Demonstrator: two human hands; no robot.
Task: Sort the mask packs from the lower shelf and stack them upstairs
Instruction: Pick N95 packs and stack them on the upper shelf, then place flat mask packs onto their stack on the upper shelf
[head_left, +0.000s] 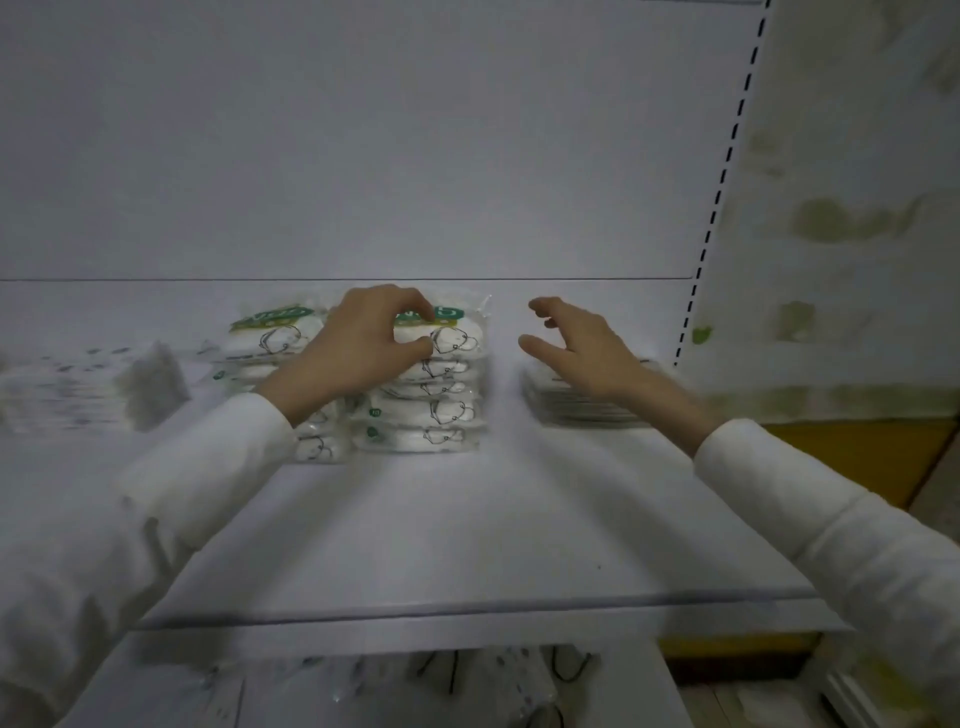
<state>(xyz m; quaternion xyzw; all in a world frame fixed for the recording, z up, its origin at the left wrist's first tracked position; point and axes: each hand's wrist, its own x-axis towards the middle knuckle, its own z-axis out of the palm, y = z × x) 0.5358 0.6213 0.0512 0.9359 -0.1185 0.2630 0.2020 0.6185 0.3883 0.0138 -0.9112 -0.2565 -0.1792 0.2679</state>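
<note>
Head view: on the white upper shelf (467, 519), close to its back edge, stands a middle stack (431, 415) of clear plastic mask packs, white masks under green labels. The left hand (358, 348) lies over it, thumb and forefinger curled in a grip on the top pack (457, 332). A second stack (265, 338) of the same packs stands just beside it toward the shelf's left end, partly hidden by the wrist. The right hand (582, 348) hovers with fingers spread, holding nothing, above a flat pile (576, 408) of thinner pale packs nearer the shelf's right end, by the slotted white upright (727, 156). Whether it touches that pile I cannot tell through the blur. Below the front edge, the lower shelf (363, 686) shows more loose packs, blurred. The step in hand looks like settling a pack onto its stack, so the sorting seems part done. The next move, I judge, is to let go of the top pack with its edges squared to those beneath, since slippery film could slide. After that, reach down to the lower shelf for another.
</note>
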